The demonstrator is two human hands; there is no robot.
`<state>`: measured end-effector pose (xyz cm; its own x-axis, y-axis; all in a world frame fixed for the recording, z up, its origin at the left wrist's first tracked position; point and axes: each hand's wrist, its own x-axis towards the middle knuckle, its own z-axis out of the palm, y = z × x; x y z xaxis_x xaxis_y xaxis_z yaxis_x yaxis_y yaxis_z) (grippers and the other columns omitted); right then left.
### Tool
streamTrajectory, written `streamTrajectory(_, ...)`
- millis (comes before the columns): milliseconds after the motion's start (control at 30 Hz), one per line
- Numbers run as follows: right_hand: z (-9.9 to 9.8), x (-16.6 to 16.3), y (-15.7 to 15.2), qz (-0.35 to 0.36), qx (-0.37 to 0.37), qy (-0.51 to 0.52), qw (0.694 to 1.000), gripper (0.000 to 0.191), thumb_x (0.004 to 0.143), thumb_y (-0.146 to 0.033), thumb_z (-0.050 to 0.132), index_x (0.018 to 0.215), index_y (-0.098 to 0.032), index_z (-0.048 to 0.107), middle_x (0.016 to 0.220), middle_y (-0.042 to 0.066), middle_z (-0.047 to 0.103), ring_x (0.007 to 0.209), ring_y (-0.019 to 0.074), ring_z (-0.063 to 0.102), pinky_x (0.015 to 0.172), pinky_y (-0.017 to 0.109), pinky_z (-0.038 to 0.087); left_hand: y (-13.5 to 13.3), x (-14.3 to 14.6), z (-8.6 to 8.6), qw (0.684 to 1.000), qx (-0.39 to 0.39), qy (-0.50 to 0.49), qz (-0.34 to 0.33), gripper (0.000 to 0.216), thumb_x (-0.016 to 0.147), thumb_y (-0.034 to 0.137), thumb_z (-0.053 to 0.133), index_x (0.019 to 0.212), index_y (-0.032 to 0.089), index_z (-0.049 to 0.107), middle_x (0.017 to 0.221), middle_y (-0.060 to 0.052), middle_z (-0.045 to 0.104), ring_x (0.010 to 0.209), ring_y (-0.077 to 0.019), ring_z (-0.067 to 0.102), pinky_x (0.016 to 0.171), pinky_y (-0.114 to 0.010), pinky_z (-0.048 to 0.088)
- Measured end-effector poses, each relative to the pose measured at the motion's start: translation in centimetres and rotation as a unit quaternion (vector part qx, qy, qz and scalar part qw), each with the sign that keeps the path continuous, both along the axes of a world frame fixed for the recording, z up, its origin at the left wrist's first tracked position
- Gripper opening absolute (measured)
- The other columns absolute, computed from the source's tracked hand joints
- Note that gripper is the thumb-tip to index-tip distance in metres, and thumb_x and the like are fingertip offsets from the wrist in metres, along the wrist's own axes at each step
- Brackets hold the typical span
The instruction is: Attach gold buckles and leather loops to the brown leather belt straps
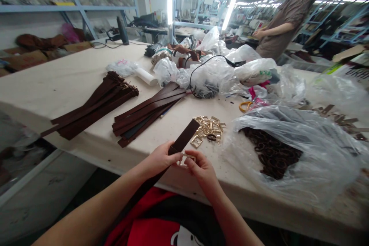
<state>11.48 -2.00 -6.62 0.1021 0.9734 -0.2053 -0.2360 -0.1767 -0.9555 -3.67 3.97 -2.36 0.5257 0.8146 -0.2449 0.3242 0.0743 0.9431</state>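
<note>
My left hand (164, 158) is closed around a dark brown leather belt strap (186, 133). One end of the strap points up and away over the table, while the rest hangs down past my wrist toward my lap. A pale metal buckle (184, 159) sits between my two hands, pinched by the fingers and thumb of my right hand (200, 167). The buckle is beside the strap; whether the strap passes through it I cannot tell. Just beyond lies a pile of gold-coloured buckles (210, 125), with a dark ring-shaped belt loop (211, 137) at its near side.
Two bundles of brown straps, one farther left (95, 103) and one nearer (147, 113), lie on the pale table (72, 73). An open plastic bag (230, 150) at right holds many dark belt loops (276, 155). Orange-handled scissors (245, 106) lie behind. A person (284, 27) stands across the table.
</note>
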Motion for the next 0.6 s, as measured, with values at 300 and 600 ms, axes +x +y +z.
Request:
streamTrajectory(300, 0.6, 2.5, 1.2, -0.154, -0.035, 0.265, 0.951, 0.029, 0.061, -0.026, 0.072, 0.088, -0.024, 0.061, 0.077, -0.004, 0.059, 0.049, 0.0031, 0.044, 0.044, 0.016, 0.039, -1.5, -1.4, 0.0, 0.993, -0.016, 0.077, -0.092, 0.03, 0.083, 0.043, 0.039, 0.081, 0.017, 0.053, 0.071, 0.001, 0.057, 0.054, -0.0115, 0.053, 0.052, -0.02, 0.041)
streamTrajectory(600, 0.6, 1.7, 0.4, -0.123, -0.084, 0.331, 0.932, 0.028, 0.06, -0.025, 0.074, 0.086, -0.022, 0.064, 0.074, -0.004, 0.057, 0.048, 0.0026, 0.043, 0.042, 0.014, 0.038, -1.9, -1.1, 0.4, 0.979, 0.033, 0.15, -0.132, 0.03, 0.084, 0.041, 0.039, 0.073, 0.018, 0.054, 0.062, 0.002, 0.054, 0.052, -0.0116, 0.049, 0.05, -0.019, 0.036)
